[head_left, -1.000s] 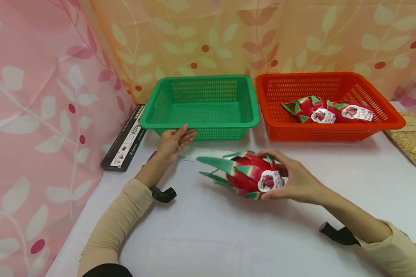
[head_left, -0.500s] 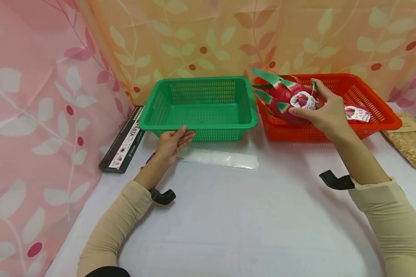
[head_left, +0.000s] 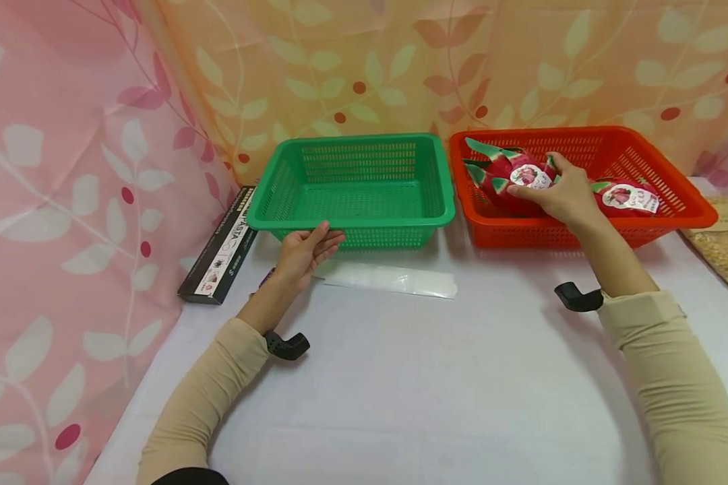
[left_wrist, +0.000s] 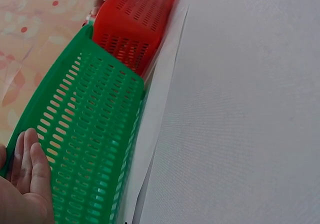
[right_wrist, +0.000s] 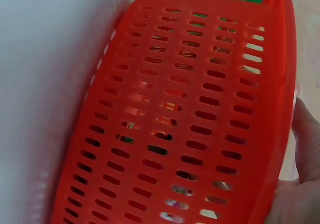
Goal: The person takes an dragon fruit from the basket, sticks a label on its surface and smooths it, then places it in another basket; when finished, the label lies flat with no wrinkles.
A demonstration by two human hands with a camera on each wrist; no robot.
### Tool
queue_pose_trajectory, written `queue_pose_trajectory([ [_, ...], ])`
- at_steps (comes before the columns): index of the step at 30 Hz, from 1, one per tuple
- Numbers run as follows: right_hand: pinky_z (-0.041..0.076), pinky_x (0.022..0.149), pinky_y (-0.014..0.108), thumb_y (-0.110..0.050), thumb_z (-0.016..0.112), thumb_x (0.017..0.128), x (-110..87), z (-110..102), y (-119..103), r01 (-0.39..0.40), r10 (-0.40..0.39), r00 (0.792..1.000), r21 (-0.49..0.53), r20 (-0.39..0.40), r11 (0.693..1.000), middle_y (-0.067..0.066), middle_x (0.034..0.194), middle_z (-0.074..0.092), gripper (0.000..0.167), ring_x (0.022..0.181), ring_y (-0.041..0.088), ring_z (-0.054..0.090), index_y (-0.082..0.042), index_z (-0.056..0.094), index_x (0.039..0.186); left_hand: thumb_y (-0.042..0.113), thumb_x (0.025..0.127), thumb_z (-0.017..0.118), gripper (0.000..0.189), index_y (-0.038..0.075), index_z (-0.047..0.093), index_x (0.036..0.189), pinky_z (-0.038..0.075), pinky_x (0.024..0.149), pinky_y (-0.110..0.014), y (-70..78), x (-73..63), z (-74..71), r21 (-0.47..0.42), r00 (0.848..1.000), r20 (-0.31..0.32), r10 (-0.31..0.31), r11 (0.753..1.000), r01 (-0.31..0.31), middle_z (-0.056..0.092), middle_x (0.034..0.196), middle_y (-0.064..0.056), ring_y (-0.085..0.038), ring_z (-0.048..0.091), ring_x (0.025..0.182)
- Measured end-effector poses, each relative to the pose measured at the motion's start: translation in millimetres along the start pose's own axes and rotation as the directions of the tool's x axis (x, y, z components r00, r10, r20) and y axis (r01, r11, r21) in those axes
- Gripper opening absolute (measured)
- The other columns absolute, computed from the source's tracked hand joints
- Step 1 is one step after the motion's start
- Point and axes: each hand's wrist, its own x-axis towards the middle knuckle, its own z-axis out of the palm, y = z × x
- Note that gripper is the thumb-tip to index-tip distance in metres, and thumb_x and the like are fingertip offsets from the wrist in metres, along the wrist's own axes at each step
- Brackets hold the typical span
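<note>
My left hand (head_left: 302,254) holds the front rim of the green plastic basket (head_left: 388,221), thumb over the top edge and fingers under it. The left wrist view shows those fingers (left_wrist: 39,171) lying along the slotted outer wall. At the right, my right hand (head_left: 569,194) grips a pink-red dragon fruit (head_left: 502,167) with green scales and a white sticker, low inside the red basket (head_left: 534,232). Another stickered dragon fruit (head_left: 627,197) lies to its right in the same basket. In the right wrist view the basket's wall (right_wrist: 165,109) hides most of the fruit.
A flat clear plastic sleeve (head_left: 394,279) lies before the green basket. The black pasta box (head_left: 221,249) stands at the left, by the pink curtain (head_left: 67,202). A bag of yellow kernels (head_left: 724,249) lies at the far right. The two baskets stand side by side.
My right hand has carried the dragon fruit from above the front of the table, right and away, then down into the red basket. The left hand has stayed at the green rim.
</note>
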Motion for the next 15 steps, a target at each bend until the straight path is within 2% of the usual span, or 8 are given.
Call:
queue_pose_trajectory([
  [5,0.019,0.104,0.065,-0.062,0.06,0.075,-0.4,1.4,-2.1,0.05,-0.041,0.996,-0.129,0.076,0.99,0.027,0.15,0.011,0.11,0.134,0.048,0.016,-0.01,-0.003,0.148,0.016,0.092,0.055,0.02,-0.003,0.057,0.098,0.054,0.074,-0.021,0.7,1.0,-1.0,0.009,1.0,-0.007,0.001,1.0,-0.001,0.072,0.08,-0.004,-0.011,0.07,0.08],
  [8,0.025,0.102,0.064,-0.057,0.063,0.077,-2.2,2.7,0.2,0.096,-0.071,0.987,-0.177,0.145,0.98,0.031,0.146,0.02,0.104,0.13,0.049,0.023,-0.009,0.004,0.148,0.017,0.091,0.056,0.02,-0.002,0.057,0.098,0.054,0.074,-0.021,0.2,1.6,-1.1,0.01,1.0,-0.008,-0.001,1.0,0.001,0.072,0.08,-0.004,-0.011,0.07,0.08],
  [12,0.034,0.098,0.06,-0.048,0.066,0.079,-3.9,2.5,2.6,0.131,-0.091,0.971,-0.177,0.222,0.975,0.032,0.138,0.035,0.093,0.126,0.047,0.033,-0.01,0.016,0.147,0.017,0.091,0.056,0.019,-0.002,0.058,0.096,0.054,0.073,-0.021,-0.6,2.8,-1.0,0.011,1.0,-0.006,0.001,1.0,-0.001,0.072,0.08,-0.004,-0.011,0.07,0.079],
  [15,0.035,0.099,0.058,-0.042,0.066,0.082,-3.8,0.5,2.5,0.124,-0.083,0.965,-0.152,0.249,0.981,0.031,0.138,0.037,0.087,0.126,0.046,0.034,-0.011,0.018,0.147,0.016,0.091,0.056,0.018,-0.001,0.06,0.094,0.054,0.073,-0.021,-0.7,3.3,-0.6,0.011,1.0,-0.002,0.004,1.0,-0.004,0.072,0.08,-0.004,-0.011,0.07,0.079],
])
